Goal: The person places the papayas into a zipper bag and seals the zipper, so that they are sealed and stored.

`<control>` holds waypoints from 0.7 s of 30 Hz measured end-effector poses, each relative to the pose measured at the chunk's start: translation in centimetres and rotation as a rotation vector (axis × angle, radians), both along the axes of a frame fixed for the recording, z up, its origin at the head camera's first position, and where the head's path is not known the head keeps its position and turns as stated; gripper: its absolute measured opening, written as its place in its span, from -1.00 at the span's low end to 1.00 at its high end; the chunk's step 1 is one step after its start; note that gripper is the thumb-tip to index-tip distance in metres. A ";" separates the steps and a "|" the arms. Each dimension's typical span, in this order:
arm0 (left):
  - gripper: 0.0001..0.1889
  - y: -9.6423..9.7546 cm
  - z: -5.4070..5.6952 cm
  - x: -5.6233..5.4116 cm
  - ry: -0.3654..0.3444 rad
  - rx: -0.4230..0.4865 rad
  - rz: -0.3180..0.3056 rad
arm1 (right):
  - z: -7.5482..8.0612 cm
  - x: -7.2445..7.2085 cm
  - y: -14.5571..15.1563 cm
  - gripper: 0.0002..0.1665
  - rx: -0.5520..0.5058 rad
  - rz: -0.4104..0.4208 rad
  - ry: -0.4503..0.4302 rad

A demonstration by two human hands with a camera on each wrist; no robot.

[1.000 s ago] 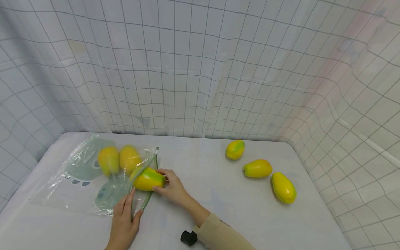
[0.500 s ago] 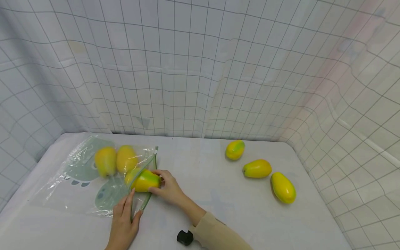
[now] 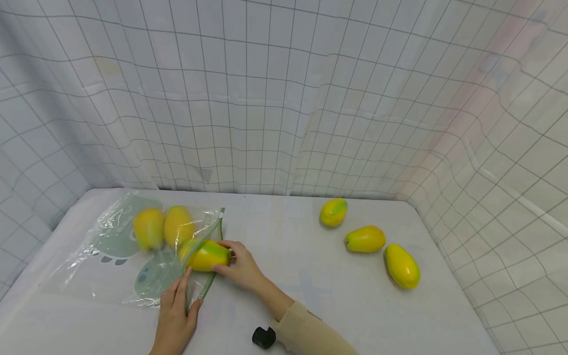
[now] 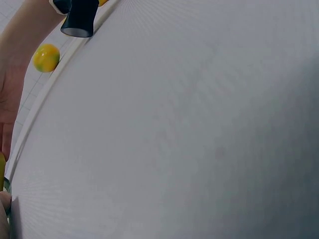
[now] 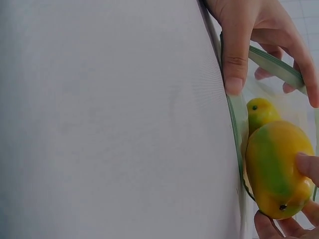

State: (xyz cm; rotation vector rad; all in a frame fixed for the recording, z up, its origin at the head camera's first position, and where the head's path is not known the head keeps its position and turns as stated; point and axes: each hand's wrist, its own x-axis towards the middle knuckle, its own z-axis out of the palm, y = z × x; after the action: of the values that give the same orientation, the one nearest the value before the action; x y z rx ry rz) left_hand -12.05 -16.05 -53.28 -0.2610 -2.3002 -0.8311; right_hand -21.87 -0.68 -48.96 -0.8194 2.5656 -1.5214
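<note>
My right hand [image 3: 241, 266] grips a yellow-green papaya [image 3: 208, 256] by its outer end. The papaya's other end lies inside the mouth of a clear zip bag [image 3: 111, 276] with a green strip along its opening. In the right wrist view, thumb and fingers hold the papaya [image 5: 276, 164], and a smaller yellow-green end shows behind it. My left hand [image 3: 175, 308] holds the bag's mouth at its near side; in the right wrist view its thumb [image 5: 234, 74] presses one green-edged lip, fingers at the other. Two papayas [image 3: 150, 229] lie side by side deeper in the bag.
Three loose papayas lie on the right of the white table: one at the back [image 3: 334, 212], one in the middle [image 3: 366, 239] and one nearer [image 3: 402, 266]. A black wrist device [image 3: 264, 337] sits by the right sleeve. Gridded white curtains [image 3: 266, 98] enclose the table.
The right hand has moved the held papaya left, farther into the bag, then slightly back right. The two papayas inside have shifted a little left. The left hand stays in place.
</note>
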 end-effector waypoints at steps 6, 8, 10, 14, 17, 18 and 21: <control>-0.24 0.0 0.0 0.2 -0.036 -0.018 0.018 | -0.1 -0.3 0.3 -0.40 -0.012 -0.037 -0.029; -0.24 0.0 0.1 0.2 -0.033 -0.022 0.018 | 0.1 -0.3 0.3 -0.40 -0.022 -0.038 -0.033; -0.24 0.0 0.0 0.1 -0.018 -0.021 0.013 | 0.3 -0.3 0.3 -0.40 -0.028 -0.037 -0.034; -0.25 -0.1 -0.1 -0.1 0.017 -0.017 0.005 | 0.4 -0.3 0.3 -0.40 -0.035 -0.040 -0.039; -0.25 -0.1 -0.1 -0.1 0.020 -0.019 0.008 | 0.4 -0.4 0.3 -0.40 -0.037 -0.051 -0.050; -0.25 -0.1 -0.2 -0.1 0.017 -0.021 0.009 | 0.4 -0.4 0.4 -0.40 -0.038 -0.059 -0.058; -0.24 0.0 -0.2 0.0 0.001 -0.025 0.013 | 0.4 -0.5 0.4 -0.39 -0.041 -0.084 -0.077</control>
State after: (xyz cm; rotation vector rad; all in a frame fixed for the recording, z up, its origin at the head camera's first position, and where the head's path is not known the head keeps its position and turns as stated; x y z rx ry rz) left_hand -12.05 -16.10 -53.46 -0.2575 -2.3100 -0.7957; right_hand -22.37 -0.24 -48.56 -0.6509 2.5522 -1.6004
